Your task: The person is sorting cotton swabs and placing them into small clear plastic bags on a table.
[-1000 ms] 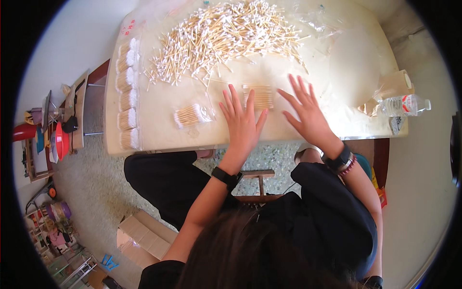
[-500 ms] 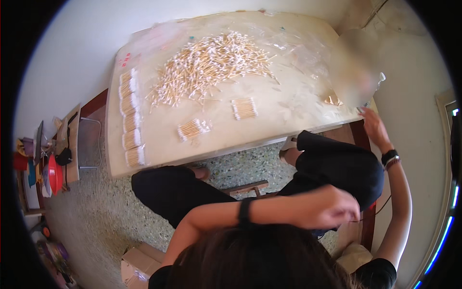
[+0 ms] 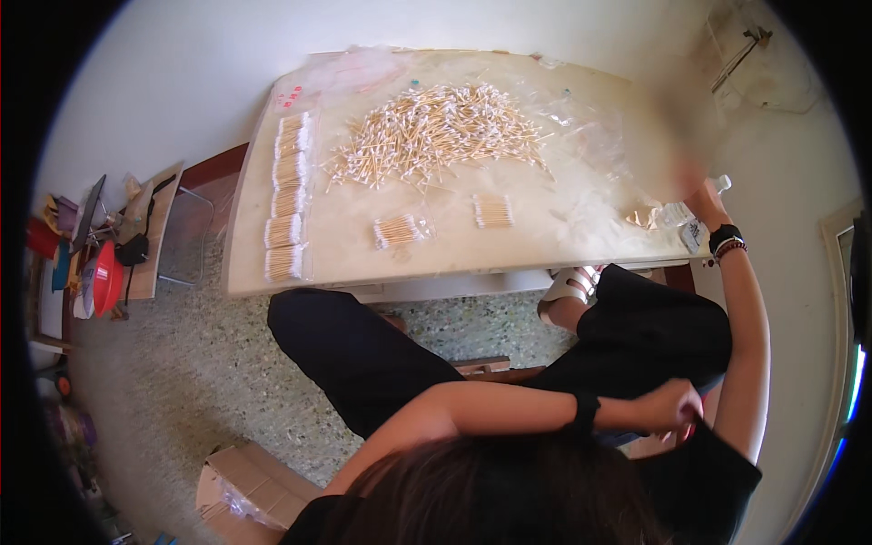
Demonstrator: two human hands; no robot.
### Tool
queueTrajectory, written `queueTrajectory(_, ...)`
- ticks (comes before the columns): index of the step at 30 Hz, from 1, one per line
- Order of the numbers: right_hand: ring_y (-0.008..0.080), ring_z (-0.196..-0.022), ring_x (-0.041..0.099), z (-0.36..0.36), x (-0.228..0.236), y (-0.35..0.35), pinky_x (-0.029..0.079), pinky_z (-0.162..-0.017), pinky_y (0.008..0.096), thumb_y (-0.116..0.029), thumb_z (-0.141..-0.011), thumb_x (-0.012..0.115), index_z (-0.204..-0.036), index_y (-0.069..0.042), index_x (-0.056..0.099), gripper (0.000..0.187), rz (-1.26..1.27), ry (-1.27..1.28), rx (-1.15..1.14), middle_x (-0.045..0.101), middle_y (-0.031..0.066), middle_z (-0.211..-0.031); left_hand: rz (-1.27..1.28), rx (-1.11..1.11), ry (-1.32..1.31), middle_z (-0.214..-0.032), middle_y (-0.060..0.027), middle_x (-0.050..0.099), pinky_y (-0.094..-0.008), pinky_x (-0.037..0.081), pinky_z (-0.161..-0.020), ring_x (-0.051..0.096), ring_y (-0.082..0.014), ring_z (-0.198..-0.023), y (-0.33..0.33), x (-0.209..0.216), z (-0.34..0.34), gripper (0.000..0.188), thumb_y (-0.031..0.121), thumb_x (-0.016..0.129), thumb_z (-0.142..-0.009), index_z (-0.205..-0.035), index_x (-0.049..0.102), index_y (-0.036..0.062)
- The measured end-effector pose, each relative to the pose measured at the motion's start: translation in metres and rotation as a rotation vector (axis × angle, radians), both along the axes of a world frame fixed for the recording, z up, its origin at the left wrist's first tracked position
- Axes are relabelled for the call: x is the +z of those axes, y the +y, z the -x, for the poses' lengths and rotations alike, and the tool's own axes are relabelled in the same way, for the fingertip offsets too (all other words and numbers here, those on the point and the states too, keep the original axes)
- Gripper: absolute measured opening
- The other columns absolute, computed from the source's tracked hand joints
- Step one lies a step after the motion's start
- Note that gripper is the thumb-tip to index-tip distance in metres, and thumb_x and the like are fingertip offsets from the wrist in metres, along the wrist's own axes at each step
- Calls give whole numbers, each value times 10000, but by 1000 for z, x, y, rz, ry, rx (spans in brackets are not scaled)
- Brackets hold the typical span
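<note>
My left arm reaches across my body. My left hand [image 3: 670, 406] is closed on the black sleeve [image 3: 704, 468] of my right arm, pulling its edge up. At the table's right end, my right hand [image 3: 710, 205] is beside a small white object [image 3: 724, 183]; its fingertips run into a blurred patch, so their grip is hidden. Closest to it are crumpled clear plastic [image 3: 674, 214] and a small grey box-like item [image 3: 692, 238]. A loose heap of cotton swabs [image 3: 445, 132] lies mid-table. In front of it are a bagged bundle of swabs [image 3: 396, 231] and a flat swab bundle [image 3: 493, 211].
Several packed swab bundles [image 3: 289, 193] form a column along the left of the table [image 3: 563, 245]. A tan crumpled piece [image 3: 643, 218] lies near the right edge. On the floor stands a cardboard box [image 3: 254, 481]. A red basin [image 3: 107, 278] is at far left.
My left hand has moved right and taken hold of the black sleeve, which is now drawn up. My right hand has gone farther onto the table's right end. The whole view has shifted.
</note>
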State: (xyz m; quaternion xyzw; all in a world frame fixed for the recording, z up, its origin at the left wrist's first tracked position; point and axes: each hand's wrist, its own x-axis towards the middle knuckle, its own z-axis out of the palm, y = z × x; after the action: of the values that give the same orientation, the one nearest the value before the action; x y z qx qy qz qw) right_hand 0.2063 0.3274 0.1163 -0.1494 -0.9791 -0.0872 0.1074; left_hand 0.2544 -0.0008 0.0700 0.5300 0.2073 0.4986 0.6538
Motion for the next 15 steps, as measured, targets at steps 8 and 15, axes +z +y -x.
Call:
queueTrajectory(8, 301, -980, 592, 42, 23, -49, 456, -863, 353, -27, -830, 526, -961, -18, 609, 155, 375, 45, 89, 638, 132, -999, -34, 131, -16, -618, -114, 641, -272, 472, -451, 608, -162, -459, -34, 25, 24, 159, 10, 529, -788, -840, 656, -71)
queueTrajectory(15, 284, -1038, 581, 93, -10, -121, 455, -904, 372, -38, -836, 565, -1049, -57, 621, 222, 540, -167, 291, 627, 113, -1066, -190, -167, 20, -834, -130, 664, -275, 503, -632, 649, -150, -710, -31, 29, 108, 222, 143, 574, -893, -1032, 626, -22)
